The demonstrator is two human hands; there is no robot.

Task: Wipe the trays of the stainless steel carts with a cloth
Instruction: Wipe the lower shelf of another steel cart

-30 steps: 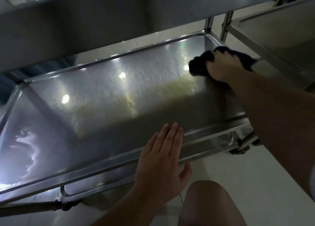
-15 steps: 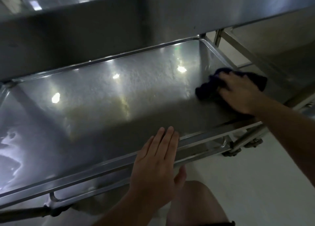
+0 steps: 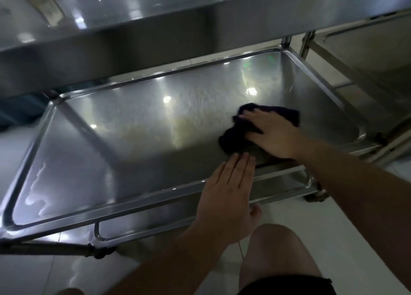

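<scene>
The right hand [image 3: 274, 136] lies palm down on a dark cloth [image 3: 235, 140], its fingers spread loosely and fairly straight across the bunched fabric, pressing it onto the steel rather than clutching it. The cloth is crumpled, dark purple to black, and shows on both sides of the hand: one fold beyond the knuckles toward the far right, a thicker lump under the fingertips toward the near middle. It sits in the right half of the lower tray [image 3: 93, 161], close to the tray's near rim.

The left hand [image 3: 229, 190] rests flat over that near rim, fingers straight and held together, thumb hanging below the edge; it holds nothing. Its fingertips reach into the tray and end just beside the near edge of the cloth, touching or nearly touching it; which cannot be told.

The tray is a shallow stainless steel pan with rounded corners and a raised lip, set in the cart's tubular frame [image 3: 97, 228]. Bright spots of light reflect off its floor, and a wet streak glints in its near left corner. Above it hangs the upper shelf [image 3: 155, 39] of the same cart, crossing the top of the view. To the far right stands a second steel cart [image 3: 360, 50], just beside the first. Below, a bare knee [image 3: 278, 250] shows over the pale tiled floor [image 3: 367, 217].
</scene>
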